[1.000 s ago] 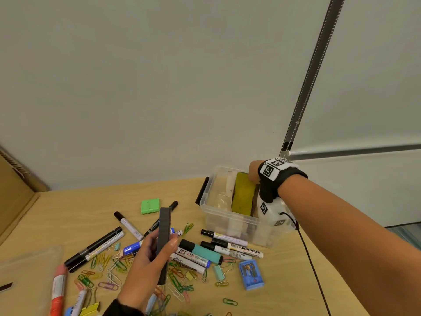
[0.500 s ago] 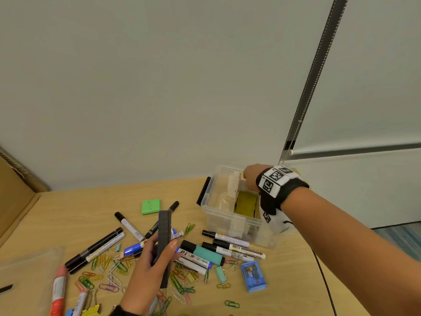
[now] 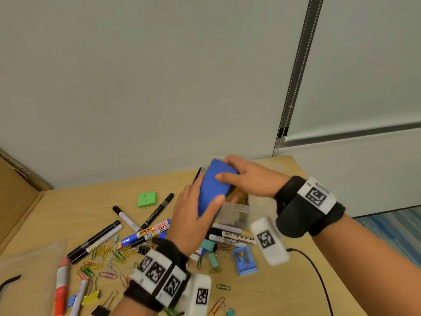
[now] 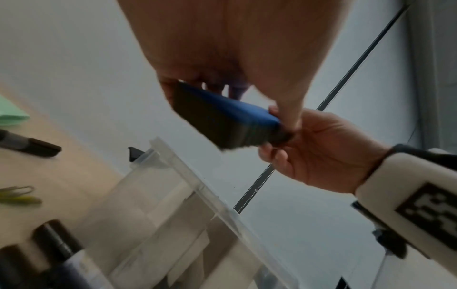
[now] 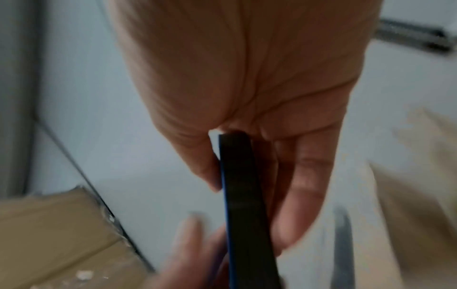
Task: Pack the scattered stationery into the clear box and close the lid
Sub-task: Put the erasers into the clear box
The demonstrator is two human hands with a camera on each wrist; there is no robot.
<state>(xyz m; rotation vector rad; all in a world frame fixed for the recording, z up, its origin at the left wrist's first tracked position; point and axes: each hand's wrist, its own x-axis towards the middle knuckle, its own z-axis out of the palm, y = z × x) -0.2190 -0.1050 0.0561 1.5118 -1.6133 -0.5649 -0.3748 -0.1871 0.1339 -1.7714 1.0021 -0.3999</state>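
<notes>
Both hands are holding the blue whiteboard eraser [image 3: 213, 185] right above the clear box [image 3: 237, 209]. The left hand [image 3: 193, 215] is gripping its lower end, the right hand [image 3: 248, 176] is pinching its upper end. Markers [image 3: 145, 233] and paper clips [image 3: 107, 263] are lying scattered at eight o'clock of the box.

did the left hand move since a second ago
Yes. The left hand carried the blue eraser up and right, from over the scattered markers to above the clear box, meeting the right hand.
</notes>
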